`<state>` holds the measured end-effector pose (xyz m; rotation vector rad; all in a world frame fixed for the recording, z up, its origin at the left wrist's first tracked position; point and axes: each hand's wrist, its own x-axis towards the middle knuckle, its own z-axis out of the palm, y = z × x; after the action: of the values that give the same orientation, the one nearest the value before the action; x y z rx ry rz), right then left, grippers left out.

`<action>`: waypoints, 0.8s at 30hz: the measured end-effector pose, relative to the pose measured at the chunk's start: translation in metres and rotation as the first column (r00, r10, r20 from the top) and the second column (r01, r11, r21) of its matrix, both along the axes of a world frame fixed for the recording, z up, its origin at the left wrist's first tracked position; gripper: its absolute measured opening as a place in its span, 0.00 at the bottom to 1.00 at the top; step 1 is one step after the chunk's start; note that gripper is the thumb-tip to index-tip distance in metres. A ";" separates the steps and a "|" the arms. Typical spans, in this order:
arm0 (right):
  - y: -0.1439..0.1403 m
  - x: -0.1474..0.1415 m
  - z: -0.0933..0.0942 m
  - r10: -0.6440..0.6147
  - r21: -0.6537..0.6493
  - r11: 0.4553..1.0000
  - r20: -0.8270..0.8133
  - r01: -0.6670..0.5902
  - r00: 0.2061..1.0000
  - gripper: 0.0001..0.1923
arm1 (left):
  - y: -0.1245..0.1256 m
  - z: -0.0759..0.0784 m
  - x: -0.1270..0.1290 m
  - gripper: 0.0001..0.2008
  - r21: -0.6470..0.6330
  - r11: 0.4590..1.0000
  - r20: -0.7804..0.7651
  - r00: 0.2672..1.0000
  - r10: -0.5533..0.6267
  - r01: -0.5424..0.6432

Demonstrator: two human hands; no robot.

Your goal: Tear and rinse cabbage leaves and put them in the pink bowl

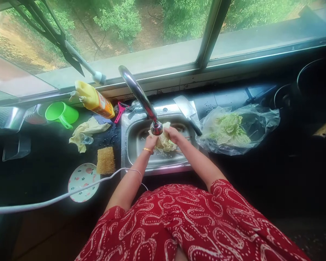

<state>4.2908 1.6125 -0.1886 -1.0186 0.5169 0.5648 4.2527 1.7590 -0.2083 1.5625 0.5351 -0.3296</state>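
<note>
Centrally, at frame middle: steel sink [130, 145] set into dark desk [43, 159], with curved faucet [141, 98] ending just above both hands. Left hand [151, 142] and right hand [174, 135] on either side of a pale cabbage leaf [165, 143], fingers of both closed on the leaf directly beneath the spout. Gold bangle [147, 150] on left wrist.

Right of sink: clear plastic bag [260, 123] holding more cabbage [226, 128], lying on desk; cleaver [186, 108] resting at the sink's upper right rim, blade toward window.

Left of sink: yellow sponge [105, 160], patterned plate [83, 181] at lower left, crumpled yellow cloth [88, 129], yellow bottle [95, 99] tipped on its side, green cup [62, 114] at upper left, pink peeler [120, 110] near the sink's corner.

Lower frame: white cable [57, 197] crossing over plate toward left forearm; red patterned garment [192, 224] filling bottom centre.
</note>
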 end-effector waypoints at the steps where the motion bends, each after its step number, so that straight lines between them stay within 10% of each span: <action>1: -0.001 -0.003 0.002 0.065 -0.039 0.997 0.047 -0.063 0.997 0.09 | 0.001 0.000 0.000 0.21 -0.030 0.999 -0.019 0.999 0.036 -0.036; 8: 0.011 -0.029 -0.002 0.038 -0.157 0.988 0.186 -0.009 0.982 0.04 | -0.018 0.016 -0.012 0.31 -0.399 0.916 -0.098 0.995 0.004 -0.043; 14: -0.014 -0.034 -0.002 0.093 -0.133 0.988 0.107 -0.078 0.990 0.08 | -0.013 0.020 -0.012 0.27 -0.414 0.904 -0.059 0.987 -0.146 0.109; 17: -0.040 -0.019 0.007 0.277 -0.360 0.911 0.172 -0.202 0.945 0.08 | 0.002 0.024 -0.006 0.25 -0.312 0.866 -0.044 0.904 -0.424 0.391; 21: -0.050 -0.007 0.020 0.690 -0.486 0.689 0.210 -0.538 0.693 0.06 | 0.011 0.032 0.002 0.19 -0.210 0.826 -0.088 0.831 -0.549 0.523; 24: -0.043 -0.009 0.023 0.673 -0.422 0.720 0.235 -0.550 0.701 0.09 | 0.009 0.032 0.005 0.20 -0.257 0.830 -0.055 0.849 -0.525 0.496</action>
<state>4.2817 1.5698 -0.1659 -1.6013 -0.1176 0.8794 4.2573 1.7680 -0.1767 1.4395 0.1475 -0.8767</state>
